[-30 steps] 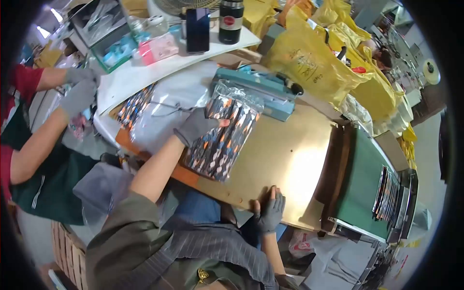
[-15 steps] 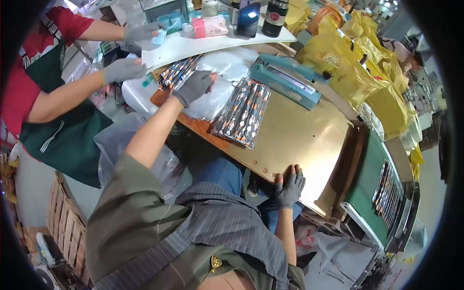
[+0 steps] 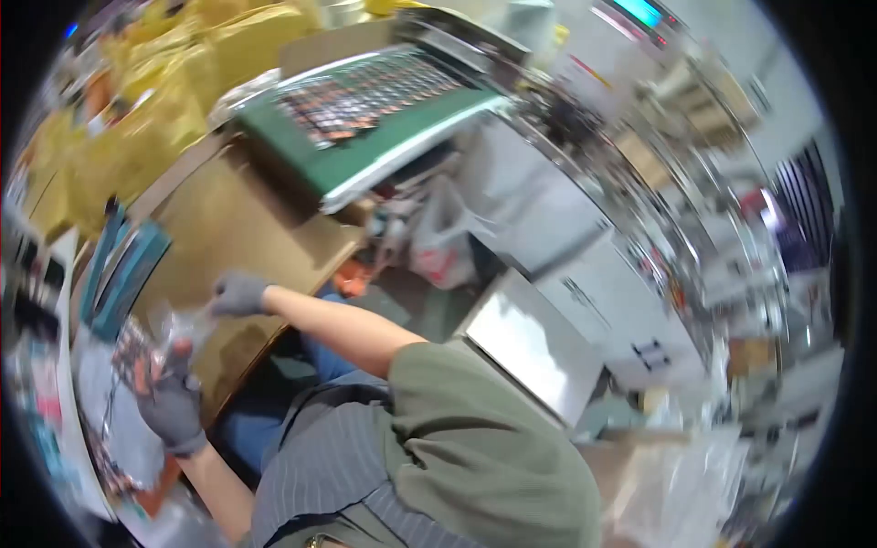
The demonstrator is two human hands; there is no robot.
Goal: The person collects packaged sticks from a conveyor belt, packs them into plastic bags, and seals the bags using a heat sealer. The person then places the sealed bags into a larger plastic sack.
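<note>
I see one pack (image 3: 135, 354), blurry: dark/orange/white patterned pcs in clear film (image 3: 185, 325), film loose & crinkled at the R end. It's tilted, held in L hand (image 3: 172, 384) over the tabletop's (image 3: 206, 233) L end, nr front edge. Count n/a, too blurred.

Room light: bright and diffuse; no single source can be made out
Pale panel (image 3: 532, 340): washed out by white glare
Bench (image 3: 206, 224): softly lit, with deep shadow cast beneath
Display (image 3: 638, 11): lit cyan at the top edge
Clear wrap (image 3: 185, 327): smeared by blur, fine detail lost
Right-side shelving (image 3: 681, 196): streaked by motion
Frame edges: bent by wide-angle distortion, corners blacked out
</note>
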